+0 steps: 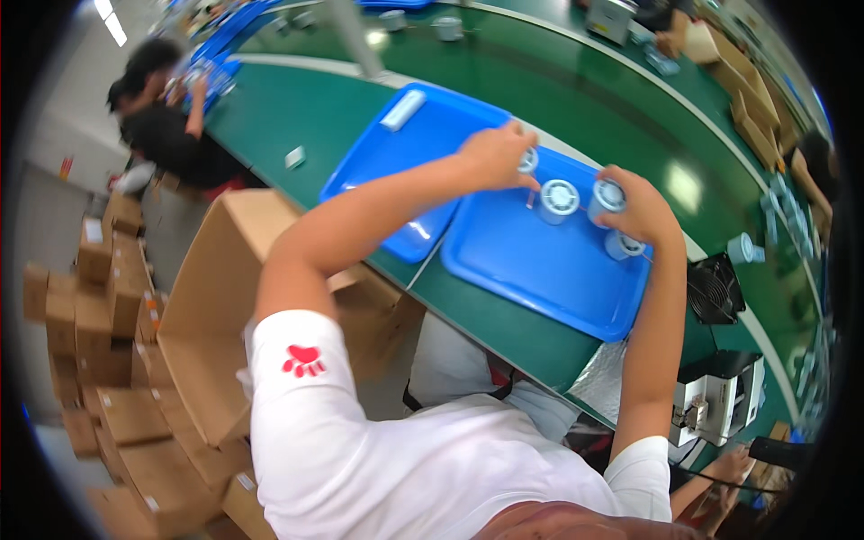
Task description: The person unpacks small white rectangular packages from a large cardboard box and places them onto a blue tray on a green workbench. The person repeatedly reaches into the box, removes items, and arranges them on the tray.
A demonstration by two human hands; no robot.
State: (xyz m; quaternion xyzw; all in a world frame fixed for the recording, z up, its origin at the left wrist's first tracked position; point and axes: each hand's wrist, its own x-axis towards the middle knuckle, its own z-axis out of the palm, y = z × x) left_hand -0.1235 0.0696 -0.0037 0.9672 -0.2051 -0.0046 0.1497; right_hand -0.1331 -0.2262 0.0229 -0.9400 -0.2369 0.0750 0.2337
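Two blue trays lie side by side on the green bench. Over the far edge of the right tray (531,283), my left hand (490,157) curls its fingers around a light-blue cylinder with a slotted round top (529,160), partly hidden by the fingers. My right hand (643,209) grips a similar cylinder (607,195) at the tray's far right. Between my hands a third cylinder (559,200) stands upright in the tray. Another cylinder (621,244) sits just below my right hand, with a thin wire near it. In the left tray (367,175) lies a white block (403,110).
A small white piece (294,157) lies on the bench at left. An open carton (211,315) stands beside me, with stacked boxes (117,360) behind. At right are a black fan (715,288) and a white machine (724,396). Beyond runs a green conveyor (621,117); a co-worker (162,117) sits far left.
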